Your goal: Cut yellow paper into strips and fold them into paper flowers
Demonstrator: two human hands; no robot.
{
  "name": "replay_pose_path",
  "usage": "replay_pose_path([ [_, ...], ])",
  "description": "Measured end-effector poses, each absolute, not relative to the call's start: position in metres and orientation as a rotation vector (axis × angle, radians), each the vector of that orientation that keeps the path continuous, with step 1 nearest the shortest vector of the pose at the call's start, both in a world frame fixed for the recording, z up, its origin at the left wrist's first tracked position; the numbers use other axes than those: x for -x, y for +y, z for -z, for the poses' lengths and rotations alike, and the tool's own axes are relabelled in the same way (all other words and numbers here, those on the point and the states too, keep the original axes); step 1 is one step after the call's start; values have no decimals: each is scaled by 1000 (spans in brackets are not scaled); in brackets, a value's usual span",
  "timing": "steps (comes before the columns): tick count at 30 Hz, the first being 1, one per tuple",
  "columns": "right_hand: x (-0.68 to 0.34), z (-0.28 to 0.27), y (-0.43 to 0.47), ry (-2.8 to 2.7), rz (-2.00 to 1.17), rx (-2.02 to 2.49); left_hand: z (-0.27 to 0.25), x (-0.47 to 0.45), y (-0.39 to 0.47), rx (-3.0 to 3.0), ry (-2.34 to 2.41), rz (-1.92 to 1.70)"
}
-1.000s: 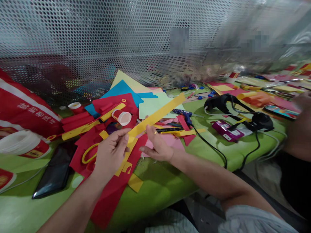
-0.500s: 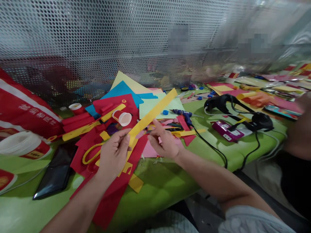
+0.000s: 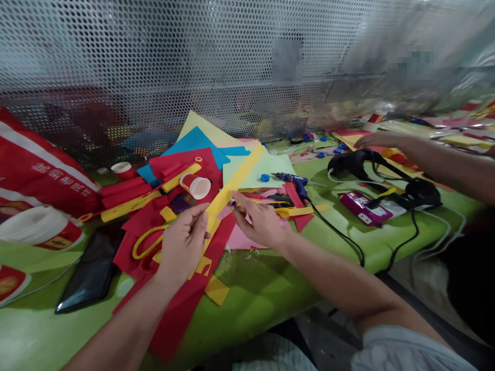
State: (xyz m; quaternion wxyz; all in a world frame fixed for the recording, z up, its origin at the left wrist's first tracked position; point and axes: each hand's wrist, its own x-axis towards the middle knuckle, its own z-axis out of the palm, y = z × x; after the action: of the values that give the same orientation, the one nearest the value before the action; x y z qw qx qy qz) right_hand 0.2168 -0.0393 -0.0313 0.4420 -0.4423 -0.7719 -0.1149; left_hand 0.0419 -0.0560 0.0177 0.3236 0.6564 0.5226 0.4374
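Observation:
My left hand (image 3: 183,242) pinches a long yellow paper strip (image 3: 235,180) between thumb and fingers. The strip slants up and away over the pile of coloured paper. My right hand (image 3: 261,221) is at the strip's right side, index finger stretched toward its edge and thumb apart. A small dark-and-white object (image 3: 232,202) shows by that fingertip; its kind is unclear. Below the left hand lie red paper (image 3: 181,314) and yellow scraps (image 3: 217,290). Yellow-handled scissors (image 3: 145,242), partly hidden, rest beside the left hand.
A blue glue gun (image 3: 294,181) with a black cord lies right of the paper. Farther right are a purple box (image 3: 365,208) and a black strapped headset (image 3: 419,193). A paper cup (image 3: 199,186) lies tipped over. Another person's arm (image 3: 436,154) reaches in from the right.
The strip's far end has swung left and its tilt is steeper. My right hand has shifted slightly left, its index finger nearer the strip. Another person's arm has come in over the table.

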Motion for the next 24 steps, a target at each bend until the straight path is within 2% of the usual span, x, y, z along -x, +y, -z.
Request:
replay_pose_path([
  [11, -216, 38, -35, -2027, -9, 1239, -14, -39, -52, -1729, 1359, -1142],
  [24, -216, 41, -35, -1998, -130, 1231, -16, -38, -50, -1686, 1346, -1137],
])
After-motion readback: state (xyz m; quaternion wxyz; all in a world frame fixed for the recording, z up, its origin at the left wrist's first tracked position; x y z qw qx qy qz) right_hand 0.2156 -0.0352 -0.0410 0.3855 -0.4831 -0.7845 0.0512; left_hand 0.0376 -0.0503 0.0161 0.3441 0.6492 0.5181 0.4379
